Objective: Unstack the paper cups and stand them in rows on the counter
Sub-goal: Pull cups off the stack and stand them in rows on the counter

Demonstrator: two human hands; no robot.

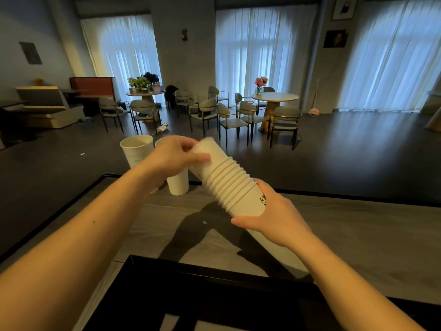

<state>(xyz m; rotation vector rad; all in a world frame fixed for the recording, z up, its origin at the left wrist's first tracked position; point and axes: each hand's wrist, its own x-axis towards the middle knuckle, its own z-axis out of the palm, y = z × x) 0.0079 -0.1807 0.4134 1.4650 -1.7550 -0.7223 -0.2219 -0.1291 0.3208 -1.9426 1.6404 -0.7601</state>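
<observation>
A tilted stack of white paper cups (229, 182) hangs above the grey counter (346, 230), its top leaning away to the left. My right hand (269, 216) grips the stack's lower end, where green lettering shows. My left hand (176, 156) is closed around the topmost cup at the upper end. Two single cups stand upright near the counter's far left corner: one (137, 149) at the left, another (177, 182) partly hidden behind my left hand.
The counter's far edge (358, 195) drops to a dark floor. A black recessed area (191, 295) lies close to me. Tables and chairs (238, 115) fill the room beyond, in front of curtained windows.
</observation>
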